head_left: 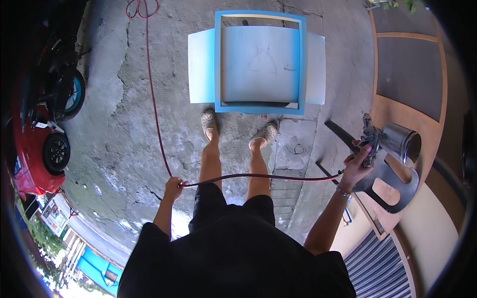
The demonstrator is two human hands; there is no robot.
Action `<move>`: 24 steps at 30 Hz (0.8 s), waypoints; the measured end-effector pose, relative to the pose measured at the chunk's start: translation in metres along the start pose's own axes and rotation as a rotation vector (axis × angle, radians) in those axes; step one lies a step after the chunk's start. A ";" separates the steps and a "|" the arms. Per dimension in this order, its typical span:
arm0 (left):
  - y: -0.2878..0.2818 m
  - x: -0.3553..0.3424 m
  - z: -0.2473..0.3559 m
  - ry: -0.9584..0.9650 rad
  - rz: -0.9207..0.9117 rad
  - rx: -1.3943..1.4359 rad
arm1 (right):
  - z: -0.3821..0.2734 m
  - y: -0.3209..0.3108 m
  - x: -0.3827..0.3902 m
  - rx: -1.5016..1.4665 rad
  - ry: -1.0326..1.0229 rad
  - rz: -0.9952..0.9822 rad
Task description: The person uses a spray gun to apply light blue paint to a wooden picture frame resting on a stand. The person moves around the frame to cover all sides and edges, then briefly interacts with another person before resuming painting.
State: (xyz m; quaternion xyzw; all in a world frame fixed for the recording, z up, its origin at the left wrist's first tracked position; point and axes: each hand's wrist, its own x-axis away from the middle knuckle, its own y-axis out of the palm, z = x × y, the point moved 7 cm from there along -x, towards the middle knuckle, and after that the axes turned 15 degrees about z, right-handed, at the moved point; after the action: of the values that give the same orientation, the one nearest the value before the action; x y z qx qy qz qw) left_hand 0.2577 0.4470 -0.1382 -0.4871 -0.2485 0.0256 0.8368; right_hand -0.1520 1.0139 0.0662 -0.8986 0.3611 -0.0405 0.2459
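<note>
My right hand (pixel 356 166) is wrapped round the handle of a spray gun (pixel 369 141) with a metal paint cup, off to the right. A red air hose (pixel 258 175) runs from the gun across in front of my legs. On the left, my left hand (pixel 174 187) is closed round that hose, which then trails away along the ground. Ahead of my feet lies a rectangular frame (pixel 218 64), painted blue. Beneath it is a white board (pixel 258 62) with blue overspray and faint pencil-like lines; its sides stick out past the frame.
A dark plastic chair (pixel 411 191) stands at right under the gun, beside a wood-framed panel (pixel 410 64). At left are a motorcycle (pixel 69 94) and a red car (pixel 37 164). The hose loops (pixel 141 9) lie far left on rough, cracked concrete (pixel 109 149).
</note>
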 end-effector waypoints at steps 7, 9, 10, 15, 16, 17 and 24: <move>-0.140 -0.126 0.044 -0.078 0.601 0.105 | 0.009 0.085 -0.054 0.048 -0.038 -0.004; -0.194 -0.165 0.072 -0.010 0.764 0.123 | 0.012 0.116 -0.057 0.058 -0.033 0.009; -0.219 -0.178 0.065 -0.015 0.788 0.082 | 0.010 0.134 -0.054 0.054 -0.023 0.012; -0.302 -0.244 0.065 0.087 1.007 0.087 | 0.013 0.221 -0.029 0.040 0.048 0.052; -0.315 -0.253 0.064 0.114 1.009 0.043 | 0.017 0.238 -0.019 0.025 0.064 0.054; -0.324 -0.261 0.060 0.079 1.021 0.047 | 0.022 0.255 -0.010 0.009 0.079 0.061; -0.378 -0.289 0.004 0.021 1.081 0.104 | 0.038 0.346 0.069 -0.118 0.309 -0.127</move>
State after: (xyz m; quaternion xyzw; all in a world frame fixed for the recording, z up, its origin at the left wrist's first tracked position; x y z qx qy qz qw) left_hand -0.0724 0.1701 0.0631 -0.5035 0.0473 0.4599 0.7299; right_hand -0.3089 0.7693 -0.1368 -0.9156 0.3387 -0.1723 0.1312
